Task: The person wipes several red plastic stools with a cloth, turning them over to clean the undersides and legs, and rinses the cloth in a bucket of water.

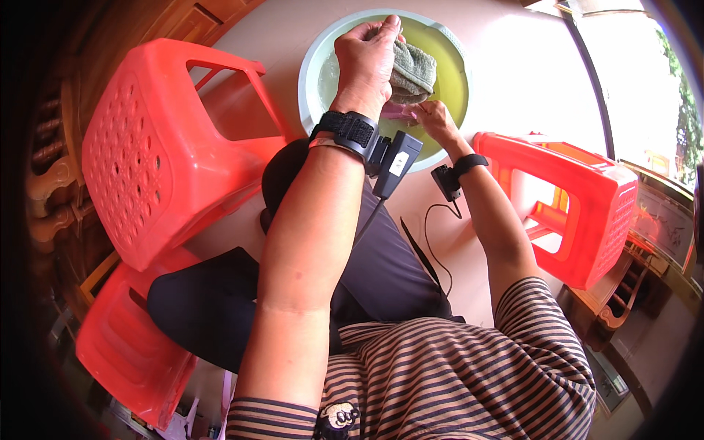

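In front of me on the floor stands a light blue-grey plastic basin (467, 71) holding yellowish-green liquid. A grey-green terry cloth (412, 69), bunched up, hangs over it from the closed fingers of my left hand (367, 60). Below the cloth, near the basin's near side, my right hand (437, 121) has its fingers closed at a pink item (397, 112) whose kind I cannot tell. Part of that item is hidden behind the cloth and my left wrist. Both wrists wear black straps with small devices and cables.
A red plastic stool (126, 154) lies tipped at my left, with another red plastic piece (132, 352) below it. A second red stool (583, 214) is on my right. Wooden furniture (55, 181) lines the left edge. A thin cable (428, 220) trails beside my right forearm.
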Demonstrator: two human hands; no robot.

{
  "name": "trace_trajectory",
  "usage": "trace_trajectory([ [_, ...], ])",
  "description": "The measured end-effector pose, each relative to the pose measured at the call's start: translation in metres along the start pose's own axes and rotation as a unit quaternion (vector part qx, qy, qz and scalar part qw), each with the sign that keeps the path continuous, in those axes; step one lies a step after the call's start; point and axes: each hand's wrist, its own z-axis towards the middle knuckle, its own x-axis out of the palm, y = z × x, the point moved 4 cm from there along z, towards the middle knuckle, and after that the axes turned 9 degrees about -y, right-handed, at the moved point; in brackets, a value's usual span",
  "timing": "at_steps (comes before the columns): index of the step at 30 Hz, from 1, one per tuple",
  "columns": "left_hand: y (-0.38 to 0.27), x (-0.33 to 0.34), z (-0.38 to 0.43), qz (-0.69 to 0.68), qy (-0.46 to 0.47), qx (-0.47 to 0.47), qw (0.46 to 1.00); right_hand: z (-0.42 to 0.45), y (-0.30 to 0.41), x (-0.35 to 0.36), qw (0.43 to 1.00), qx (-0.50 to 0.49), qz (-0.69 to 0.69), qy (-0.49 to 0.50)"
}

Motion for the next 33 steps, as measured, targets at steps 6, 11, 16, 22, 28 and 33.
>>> trace_trajectory([
  [6,-0.009,-0.004,0.007,-0.086,0.037,0.008,0.996,-0.004,-0.052,0.006,0.935,0.29,0.203,-0.026],
  [11,-0.013,-0.019,0.014,-0.045,-0.015,0.073,0.996,0.003,-0.076,0.004,0.943,0.288,0.161,-0.049],
  [16,-0.044,-0.021,0.0,-0.086,-0.071,0.071,0.991,0.023,-0.093,-0.022,0.928,0.304,0.134,-0.17],
  [22,-0.023,-0.021,0.003,-0.039,-0.01,-0.014,0.999,0.015,0.086,-0.104,0.982,-0.114,-0.071,-0.133],
  [28,-0.019,-0.004,0.0,-0.111,0.043,0.017,0.993,0.003,0.135,-0.117,0.944,-0.088,0.299,-0.111],
  [33,-0.014,0.009,-0.006,-0.138,0.156,-0.001,0.978,0.012,0.105,-0.03,0.81,-0.009,0.567,0.148],
])
